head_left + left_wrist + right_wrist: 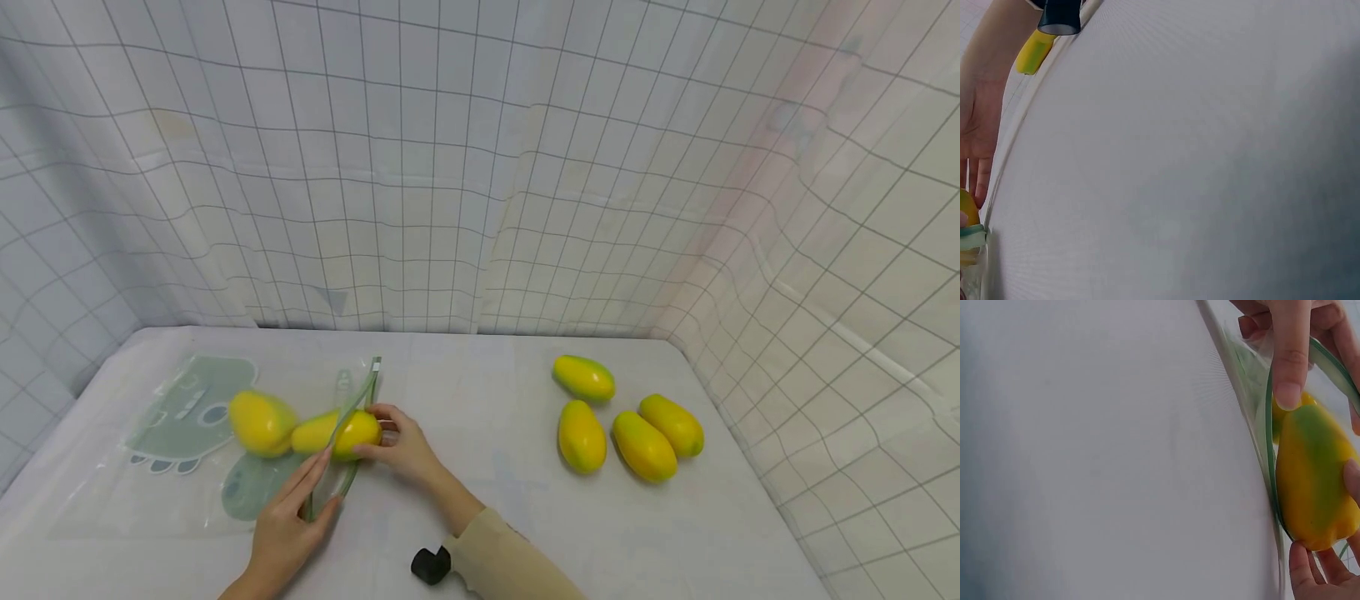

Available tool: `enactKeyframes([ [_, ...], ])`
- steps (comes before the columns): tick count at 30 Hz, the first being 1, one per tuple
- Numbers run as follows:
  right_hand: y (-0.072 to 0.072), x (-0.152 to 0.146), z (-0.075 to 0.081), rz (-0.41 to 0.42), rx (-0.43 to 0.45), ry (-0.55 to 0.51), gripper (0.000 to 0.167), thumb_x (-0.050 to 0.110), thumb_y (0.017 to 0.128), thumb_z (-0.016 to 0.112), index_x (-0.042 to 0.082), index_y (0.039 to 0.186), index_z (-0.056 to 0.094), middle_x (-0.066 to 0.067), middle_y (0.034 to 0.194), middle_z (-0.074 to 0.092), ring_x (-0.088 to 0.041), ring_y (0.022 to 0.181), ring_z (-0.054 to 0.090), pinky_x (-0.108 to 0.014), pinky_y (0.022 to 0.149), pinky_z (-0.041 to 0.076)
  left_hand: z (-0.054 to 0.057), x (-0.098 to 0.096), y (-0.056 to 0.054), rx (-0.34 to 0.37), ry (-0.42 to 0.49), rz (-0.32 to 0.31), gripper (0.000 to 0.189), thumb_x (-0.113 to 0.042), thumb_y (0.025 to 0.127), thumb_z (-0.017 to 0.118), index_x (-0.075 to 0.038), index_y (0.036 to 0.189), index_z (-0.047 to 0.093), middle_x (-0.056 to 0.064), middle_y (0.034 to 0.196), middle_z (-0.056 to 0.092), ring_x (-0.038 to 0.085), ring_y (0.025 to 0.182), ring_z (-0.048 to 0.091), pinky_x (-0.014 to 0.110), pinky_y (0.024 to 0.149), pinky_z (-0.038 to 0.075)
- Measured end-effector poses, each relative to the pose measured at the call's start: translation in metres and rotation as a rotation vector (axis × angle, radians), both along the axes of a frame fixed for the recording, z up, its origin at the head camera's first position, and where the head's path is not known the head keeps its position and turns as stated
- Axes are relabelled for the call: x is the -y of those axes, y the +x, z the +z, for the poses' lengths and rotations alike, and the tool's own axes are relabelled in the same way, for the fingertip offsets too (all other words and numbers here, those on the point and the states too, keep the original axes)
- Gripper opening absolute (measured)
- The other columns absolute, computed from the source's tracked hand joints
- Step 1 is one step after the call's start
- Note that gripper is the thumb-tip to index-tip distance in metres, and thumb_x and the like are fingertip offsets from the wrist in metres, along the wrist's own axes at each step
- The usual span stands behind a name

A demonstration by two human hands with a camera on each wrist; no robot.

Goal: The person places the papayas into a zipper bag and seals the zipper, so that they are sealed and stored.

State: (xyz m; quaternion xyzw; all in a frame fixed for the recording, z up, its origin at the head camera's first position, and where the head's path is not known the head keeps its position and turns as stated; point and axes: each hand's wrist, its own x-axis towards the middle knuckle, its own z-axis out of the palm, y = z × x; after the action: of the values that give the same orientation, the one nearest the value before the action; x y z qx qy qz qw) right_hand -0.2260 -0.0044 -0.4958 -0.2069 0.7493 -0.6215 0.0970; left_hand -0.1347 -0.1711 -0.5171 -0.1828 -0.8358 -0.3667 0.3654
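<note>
A clear zip bag (pixel 172 425) with a green cartoon print lies flat at the left, its green-edged mouth facing right and held apart. One mango (pixel 258 423) is inside it. A second yellow-green mango (pixel 363 429) lies partly through the mouth, its narrow end toward the first. My right hand (pixel 408 450) grips this mango's outer end, with fingertips (pixel 1300 562) around its base in the right wrist view. My left hand (pixel 288 525) holds the near part of the bag's mouth, its thumb and fingers at the two rims. The left wrist view mostly shows bare tabletop.
Several loose mangoes (pixel 582 437) lie together on the right side of the white table (pixel 480 533). A black wrist camera (pixel 431 567) sits by the right sleeve. Checked curtains (pixel 420 167) hang behind the table and at both sides.
</note>
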Motion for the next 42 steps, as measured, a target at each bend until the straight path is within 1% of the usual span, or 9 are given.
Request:
enactKeyframes([
  [4,0.003,0.005,0.0,-0.003,-0.01,0.015,0.051,0.013,0.078,0.073,0.011,0.125,0.051,-0.002,0.12,0.054,-0.004,0.096,0.053,-0.016,0.08,0.047,0.0,0.0,-0.001,-0.02,0.013,-0.014,0.062,-0.05,0.087,0.05,0.001,0.121,0.058,0.011,0.12,0.059,-0.004,0.091,0.049,0.0,0.072,0.036],
  [7,0.004,0.008,-0.001,-0.012,-0.01,0.029,0.051,0.014,0.078,0.073,0.011,0.125,0.052,-0.001,0.118,0.055,-0.003,0.096,0.053,-0.015,0.079,0.047,0.0,-0.001,-0.001,-0.025,0.018,-0.019,0.063,-0.05,0.088,0.05,0.003,0.12,0.058,0.015,0.118,0.059,-0.011,0.11,0.041,-0.001,0.085,0.032],
  [16,0.004,0.007,0.0,0.031,-0.007,0.091,0.051,0.016,0.082,0.069,0.011,0.129,0.052,-0.001,0.125,0.056,-0.006,0.102,0.056,-0.017,0.083,0.047,-0.003,-0.001,-0.003,-0.083,0.004,-0.016,0.063,-0.05,0.087,0.049,0.004,0.119,0.058,0.02,0.115,0.059,-0.002,0.09,0.045,0.008,0.056,0.038],
  [22,0.002,0.009,0.001,0.059,-0.045,0.106,0.049,0.014,0.082,0.069,0.009,0.128,0.053,-0.004,0.126,0.055,-0.008,0.103,0.057,-0.02,0.086,0.047,-0.002,0.0,0.0,-0.019,-0.003,-0.013,0.063,-0.05,0.088,0.049,0.002,0.122,0.056,0.012,0.123,0.057,-0.004,0.091,0.043,0.008,0.053,0.035],
  [26,0.001,0.012,0.002,0.067,-0.041,0.095,0.048,0.013,0.081,0.07,0.008,0.126,0.053,-0.004,0.125,0.056,-0.008,0.102,0.058,-0.02,0.085,0.047,-0.001,0.0,0.001,0.001,0.0,-0.023,0.062,-0.05,0.088,0.049,0.001,0.124,0.055,0.008,0.126,0.055,-0.008,0.103,0.043,0.001,0.063,0.037],
  [29,0.0,0.014,0.002,0.074,-0.04,0.086,0.047,0.011,0.081,0.07,0.006,0.125,0.054,-0.006,0.123,0.057,-0.009,0.101,0.058,-0.019,0.083,0.048,0.0,-0.001,0.001,-0.001,0.004,-0.028,0.063,-0.05,0.088,0.049,0.002,0.124,0.055,0.009,0.126,0.056,-0.009,0.116,0.039,-0.001,0.08,0.034],
  [34,0.0,0.018,0.003,0.083,-0.044,0.089,0.046,0.008,0.08,0.07,0.002,0.123,0.054,-0.009,0.12,0.059,-0.008,0.099,0.059,-0.016,0.08,0.047,-0.001,-0.001,0.0,-0.005,0.004,-0.028,0.064,-0.05,0.088,0.048,0.002,0.124,0.055,0.007,0.128,0.055,-0.008,0.121,0.036,0.0,0.091,0.029],
  [38,-0.001,0.021,0.003,0.093,-0.048,0.085,0.044,0.006,0.08,0.069,0.0,0.121,0.055,-0.011,0.118,0.059,-0.01,0.1,0.059,-0.018,0.08,0.048,-0.004,-0.001,-0.002,-0.049,0.008,-0.035,0.064,-0.049,0.088,0.048,0.005,0.12,0.057,0.016,0.121,0.057,-0.003,0.094,0.05,0.001,0.064,0.038],
  [42,-0.001,0.023,0.004,0.099,-0.055,0.09,0.042,0.005,0.08,0.069,-0.001,0.119,0.055,-0.012,0.116,0.06,-0.011,0.1,0.059,-0.019,0.081,0.048,-0.004,0.0,-0.003,-0.05,0.021,-0.048,0.063,-0.048,0.087,0.05,0.006,0.118,0.057,0.017,0.119,0.058,-0.001,0.063,0.036,0.009,0.047,0.032],
])
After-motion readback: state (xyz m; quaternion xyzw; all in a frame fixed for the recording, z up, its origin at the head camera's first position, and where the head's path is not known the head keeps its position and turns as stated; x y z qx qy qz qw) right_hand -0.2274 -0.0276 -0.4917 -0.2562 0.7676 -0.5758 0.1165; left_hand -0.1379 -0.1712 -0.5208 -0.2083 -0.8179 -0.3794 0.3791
